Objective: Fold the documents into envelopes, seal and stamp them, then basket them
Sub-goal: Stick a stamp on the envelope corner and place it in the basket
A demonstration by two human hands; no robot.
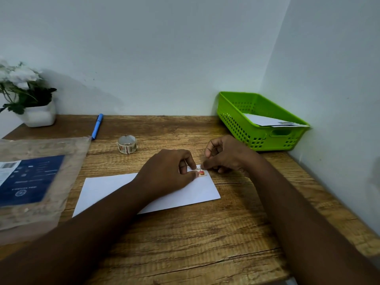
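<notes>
Envelope [191, 193], white, lies flat at the center of the wooden tabletop [205, 243]. Left hand [166, 173] and right hand [228, 155] each pinch the stamp [201, 173] on its upper right corner. Green basket [232, 118] holding envelopes sits at upper right.

envelope [115, 189] mid desk [185, 233], basket [261, 120] behind-right

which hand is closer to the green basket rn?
Right. The right hand sits just in front of the green basket, at the stamp on the envelope. The left hand is farther away on the envelope.
</notes>
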